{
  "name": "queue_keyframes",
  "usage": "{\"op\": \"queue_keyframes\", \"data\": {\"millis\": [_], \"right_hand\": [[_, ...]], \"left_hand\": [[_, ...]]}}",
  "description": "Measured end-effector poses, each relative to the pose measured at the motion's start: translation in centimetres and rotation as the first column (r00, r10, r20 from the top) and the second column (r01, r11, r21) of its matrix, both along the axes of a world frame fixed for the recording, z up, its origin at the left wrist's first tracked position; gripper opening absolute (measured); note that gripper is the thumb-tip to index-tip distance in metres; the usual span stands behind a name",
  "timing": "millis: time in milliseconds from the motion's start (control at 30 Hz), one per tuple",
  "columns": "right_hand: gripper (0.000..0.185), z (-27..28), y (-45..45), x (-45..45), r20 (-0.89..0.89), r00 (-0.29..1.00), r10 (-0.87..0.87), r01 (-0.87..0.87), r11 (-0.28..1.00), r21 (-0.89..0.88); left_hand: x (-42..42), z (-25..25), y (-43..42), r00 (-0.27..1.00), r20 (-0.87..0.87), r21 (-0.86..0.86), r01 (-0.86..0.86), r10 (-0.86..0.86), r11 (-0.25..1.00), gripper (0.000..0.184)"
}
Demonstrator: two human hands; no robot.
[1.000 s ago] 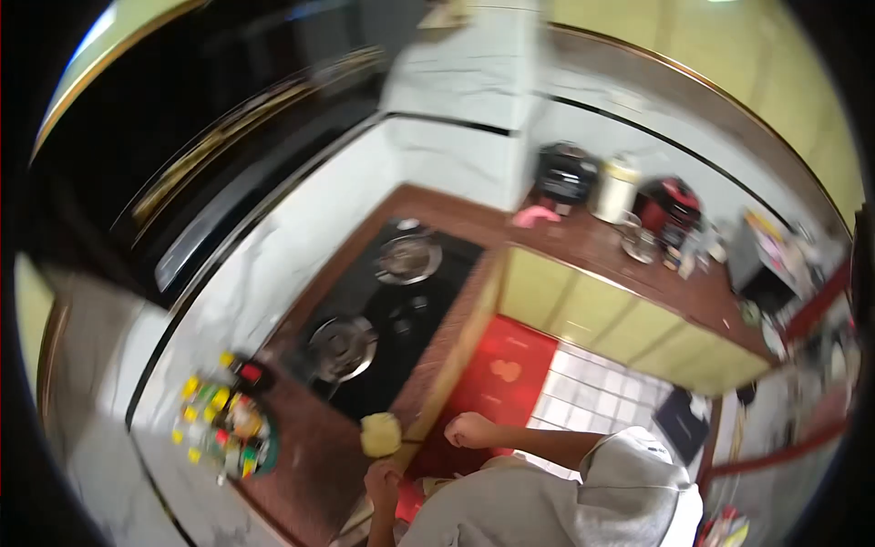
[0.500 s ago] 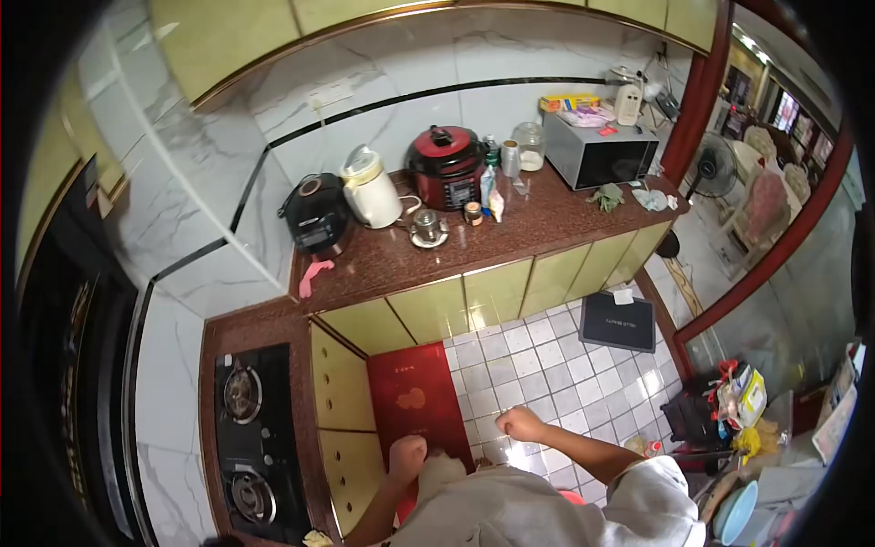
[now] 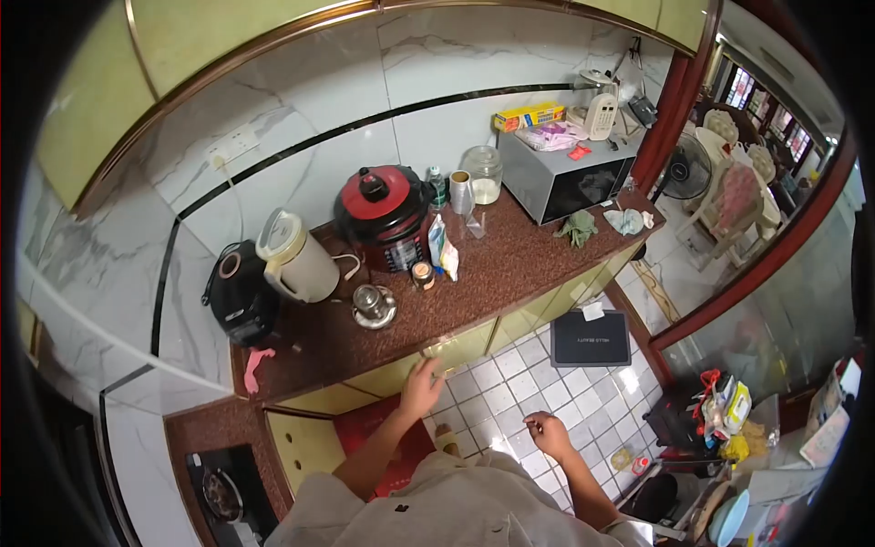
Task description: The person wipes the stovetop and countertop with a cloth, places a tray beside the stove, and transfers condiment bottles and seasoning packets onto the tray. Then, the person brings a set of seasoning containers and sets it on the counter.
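My left hand [image 3: 422, 389] is in the air in front of the counter's cabinet doors, fingers stretched toward the counter edge and holding nothing. My right hand [image 3: 549, 436] hangs over the tiled floor, its fingers loosely bent and apart, with nothing visible in them. Nearest to my left hand on the brown counter [image 3: 401, 337] are a small glass jar [image 3: 369, 302] on a saucer and a little dark-lidded jar [image 3: 423, 275]. Behind them stand a red and black pressure cooker [image 3: 383, 219], a cream electric kettle [image 3: 299, 258] and a black rice cooker [image 3: 241, 296].
A microwave [image 3: 574, 178] stands at the counter's right end, with green [image 3: 577, 228] and pale cloths [image 3: 625, 221] before it. A gas stove [image 3: 221, 497] is at lower left. On the floor lie a red mat [image 3: 401, 465] and dark mat [image 3: 591, 339]. Bags and basins crowd the right.
My view has moved closer to the counter. My left hand has risen toward the counter edge and its fingers have opened. My right hand has loosened from a fist.
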State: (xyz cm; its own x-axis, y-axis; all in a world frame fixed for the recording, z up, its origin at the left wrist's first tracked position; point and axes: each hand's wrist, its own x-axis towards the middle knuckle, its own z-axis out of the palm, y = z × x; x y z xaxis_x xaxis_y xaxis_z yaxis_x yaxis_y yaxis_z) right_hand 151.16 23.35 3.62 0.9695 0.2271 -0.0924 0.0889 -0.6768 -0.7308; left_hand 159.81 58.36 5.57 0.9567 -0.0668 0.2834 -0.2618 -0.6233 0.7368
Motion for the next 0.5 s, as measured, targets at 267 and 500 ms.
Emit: {"op": "queue_keyframes", "data": {"millis": [267, 500], "right_hand": [[0.014, 0.4, 1.1, 12.5, -0.085, 0.994, -0.063, 0.074, 0.987, 0.142], [0.014, 1.1, 3.6, 35.2, 0.081, 0.959, 0.272, -0.281, 0.949, 0.14]], "left_hand": [[22.9, -8.0, 1.4, 0.821, -0.176, -0.025, -0.555, 0.543, 0.831, 0.086], [29.1, -9.1, 1.0, 0.753, -0.254, -0.033, -0.633, 0.606, 0.773, 0.089]]}}
